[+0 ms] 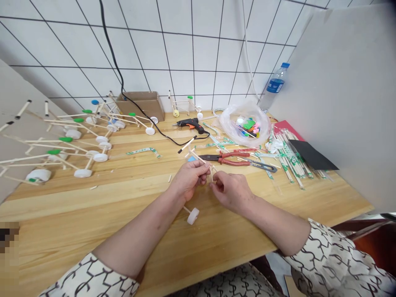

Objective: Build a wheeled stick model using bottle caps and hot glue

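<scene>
Both hands meet over the middle of the wooden tabletop (102, 206), fingers pinched shut on a small frame of thin wooden sticks (210, 170). The left hand (189, 177) grips it from the left with thumb and fingertips closed; the right hand (230, 190) nips the right side the same way. How the sticks join is hard to make out, since the fingers cover most of the piece and only a few ends poke out toward the far side. Just near of the left wrist a white cap wheel (193, 215) on a short stick lies on the wood, its stick half hidden under the forearm.

Beyond the hands lie red-handled pliers (230, 159), their jaws pointing left, and a black glue gun (191, 123) whose black cord (111, 53) climbs the tiled wall and is cut off at the top edge. At far right sits a clear plastic bag (247, 119) of coloured bits, too jumbled to tell apart. Behind it a water bottle (274, 87) with a blue cap carries a blue label; its writing is too small to read. Wrapped chopsticks (292, 159) lie at right, with green print I cannot read, beside a black sheet (312, 156). On the left, finished stick models (77, 140) with white wheels and green caps run off the frame edge. A cardboard box (145, 105) stands against the wall.
</scene>
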### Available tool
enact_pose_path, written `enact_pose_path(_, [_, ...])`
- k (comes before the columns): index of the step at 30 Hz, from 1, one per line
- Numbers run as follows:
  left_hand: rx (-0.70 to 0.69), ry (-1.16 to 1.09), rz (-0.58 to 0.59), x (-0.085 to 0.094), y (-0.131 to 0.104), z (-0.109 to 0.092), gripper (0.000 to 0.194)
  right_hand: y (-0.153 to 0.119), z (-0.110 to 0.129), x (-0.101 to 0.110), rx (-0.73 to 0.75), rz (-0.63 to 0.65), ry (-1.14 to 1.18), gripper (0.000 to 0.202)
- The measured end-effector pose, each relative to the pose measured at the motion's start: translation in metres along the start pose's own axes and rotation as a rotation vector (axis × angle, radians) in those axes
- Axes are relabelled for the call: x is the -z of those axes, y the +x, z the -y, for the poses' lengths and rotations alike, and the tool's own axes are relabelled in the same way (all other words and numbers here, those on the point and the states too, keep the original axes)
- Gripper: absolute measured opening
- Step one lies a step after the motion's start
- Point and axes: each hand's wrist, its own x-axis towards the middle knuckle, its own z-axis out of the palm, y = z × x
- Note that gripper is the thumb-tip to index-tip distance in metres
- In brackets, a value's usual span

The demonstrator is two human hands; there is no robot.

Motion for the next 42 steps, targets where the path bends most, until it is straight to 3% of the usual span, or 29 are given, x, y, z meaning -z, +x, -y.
enact_pose_path(10, [-0.032, 0.019, 0.056, 0.0000, -0.0016, 0.0034, 0.021, 0.0056, 0.0020, 0.0036, -0.093, 0.045, 0.195, 0.003])
enact_pose_path(28, [-0.005, 0.006, 0.065, 0.0001, -0.0012, 0.0051, 0.020, 0.0040, -0.0008, 0.0020, 0.034, -0.046, 0.412, 0.011])
enact_pose_path(42, [0.008, -0.023, 0.071, 0.0001, -0.0024, 0.0026, 0.020, 0.0042, 0.0031, 0.0069, 0.008, 0.013, 0.534, 0.013])
